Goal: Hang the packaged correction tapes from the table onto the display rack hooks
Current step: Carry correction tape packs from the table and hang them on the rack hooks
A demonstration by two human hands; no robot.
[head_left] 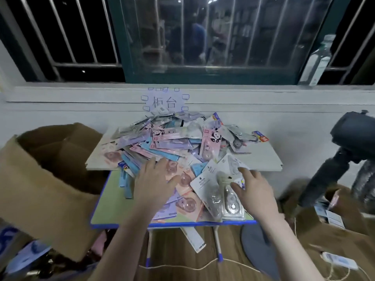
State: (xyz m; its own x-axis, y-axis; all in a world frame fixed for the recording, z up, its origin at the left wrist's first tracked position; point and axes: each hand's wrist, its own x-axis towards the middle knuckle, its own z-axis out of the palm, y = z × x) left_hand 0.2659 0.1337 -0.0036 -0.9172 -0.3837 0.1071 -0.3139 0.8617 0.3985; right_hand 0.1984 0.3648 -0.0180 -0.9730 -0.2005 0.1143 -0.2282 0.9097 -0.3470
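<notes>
Both hands over heap of packaged correction tapes [178, 142] on small table [113, 203].
Left hand [154, 179] flat, fingers spread, resting on pink packs; right hand [253, 189] pinching white pack [211, 179] at near edge. Cardboard box [40, 179] left.

A single wide-angle view looks forward and steeply down from the person's head, close above a small green-topped table with a blue edge [105, 211] whose near rim sits low in frame. It faces a pale wall and a barred dark window [81, 37] (straight lines bow toward the edges). Both forearms enter from the bottom; no second view shares the scene.
</notes>
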